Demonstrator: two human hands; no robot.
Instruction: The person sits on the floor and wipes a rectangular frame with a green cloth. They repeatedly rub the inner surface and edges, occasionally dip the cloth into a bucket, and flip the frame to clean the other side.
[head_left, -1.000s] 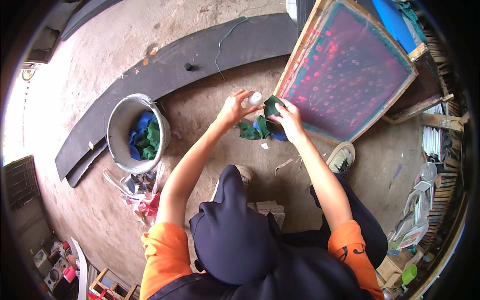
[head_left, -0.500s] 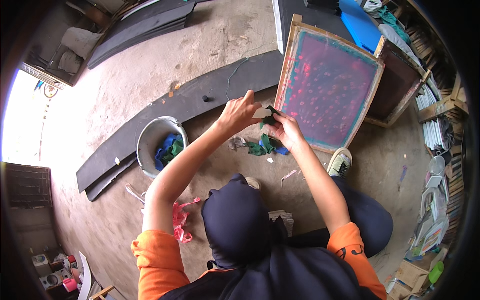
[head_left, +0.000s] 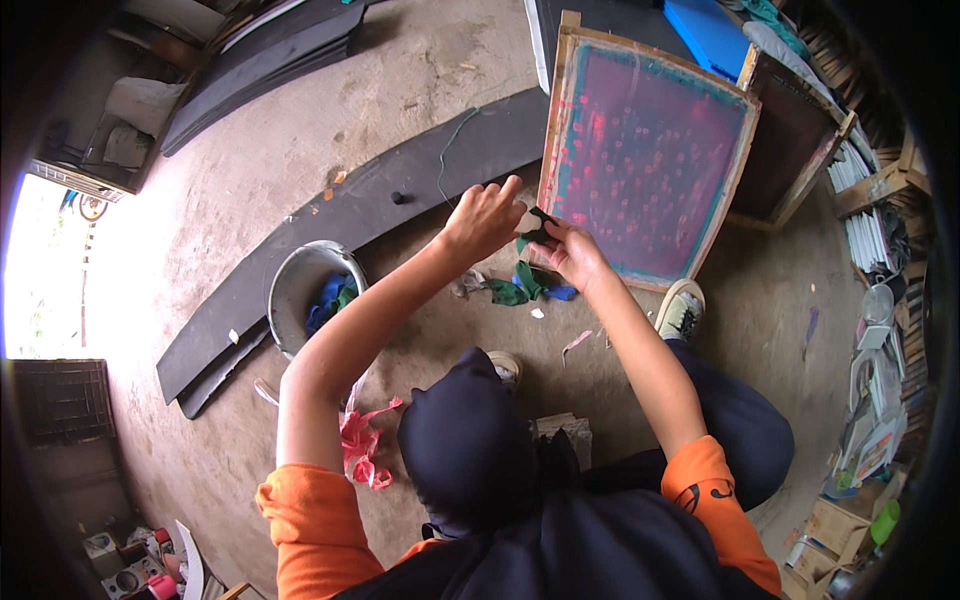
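Note:
Both my hands are raised together in front of me, above the floor. My right hand pinches a dark green cloth scrap between thumb and fingers. Close beside it on the left is my left hand, its fingers curled with the index finger lifted. Whatever its fingertips hold is too small to make out. Below the hands, more green cloth scraps lie on the floor with a blue scrap. A grey bucket stands to the left of my left forearm, with blue and green cloth inside.
A wood-framed printing screen leans just beyond my right hand, with a darker frame behind it. A long black sheet lies across the floor. Pink plastic strips are beside my left elbow. Boxes and bundles line the right side.
My hands keep nearly the same place, the left turned slightly. The pale patch seen between them shows less now. The whole view has shifted a little.

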